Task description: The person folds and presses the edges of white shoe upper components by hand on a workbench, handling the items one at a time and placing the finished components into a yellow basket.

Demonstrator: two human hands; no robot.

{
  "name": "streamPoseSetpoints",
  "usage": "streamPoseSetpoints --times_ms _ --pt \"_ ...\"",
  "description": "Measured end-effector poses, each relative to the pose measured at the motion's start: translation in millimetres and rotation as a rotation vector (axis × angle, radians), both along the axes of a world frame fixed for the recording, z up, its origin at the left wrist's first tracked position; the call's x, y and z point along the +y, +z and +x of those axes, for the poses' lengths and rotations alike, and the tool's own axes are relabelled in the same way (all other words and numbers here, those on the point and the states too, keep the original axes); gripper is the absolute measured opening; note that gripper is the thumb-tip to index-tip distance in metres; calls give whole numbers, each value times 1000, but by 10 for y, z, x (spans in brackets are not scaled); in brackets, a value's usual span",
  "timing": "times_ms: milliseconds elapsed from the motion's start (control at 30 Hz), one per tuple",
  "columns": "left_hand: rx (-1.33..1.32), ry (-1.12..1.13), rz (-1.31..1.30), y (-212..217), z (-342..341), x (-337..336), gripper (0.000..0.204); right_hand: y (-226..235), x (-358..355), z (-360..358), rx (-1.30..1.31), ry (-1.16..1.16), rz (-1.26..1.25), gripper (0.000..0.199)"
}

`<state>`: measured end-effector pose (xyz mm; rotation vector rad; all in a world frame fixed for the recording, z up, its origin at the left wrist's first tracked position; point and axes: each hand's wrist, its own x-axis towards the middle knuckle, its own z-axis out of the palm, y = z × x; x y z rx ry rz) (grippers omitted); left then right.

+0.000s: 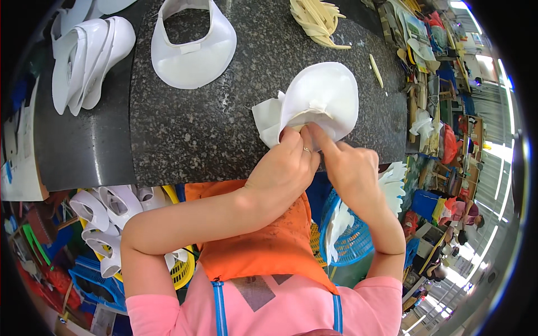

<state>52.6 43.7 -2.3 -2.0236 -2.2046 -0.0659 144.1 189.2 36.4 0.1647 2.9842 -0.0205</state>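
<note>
At the near edge of the dark speckled worktop (185, 134), both my hands work on a glossy white shoe upper (330, 89). My left hand (286, 168) wears a ring, and its bent fingers close on the upper's near edge. Beside it, my right hand (348, 171) is closed too, with a finger pressed into the curved opening. A pale cream edge shows along that opening by my fingertips; whether it is a separate strip I cannot tell. The fingertips are partly hidden inside the upper.
Another white upper (196, 61) lies farther off, left of a stack of uppers (95, 61)'s right side. Cream strips (318, 22) are bundled at the far edge, with one loose strip (376, 71). Below stand a yellow basket (182, 273) near more uppers and a blue basket (353, 241).
</note>
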Motion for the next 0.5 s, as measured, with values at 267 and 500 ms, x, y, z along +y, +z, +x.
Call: streamPoseSetpoints --times_ms 267,500 --pt "-54 90 132 -75 49 -230 32 77 67 -135 -112 -54 -122 51" --pt "-145 58 206 -195 60 -241 33 -188 -73 -453 310 452 -159 21"
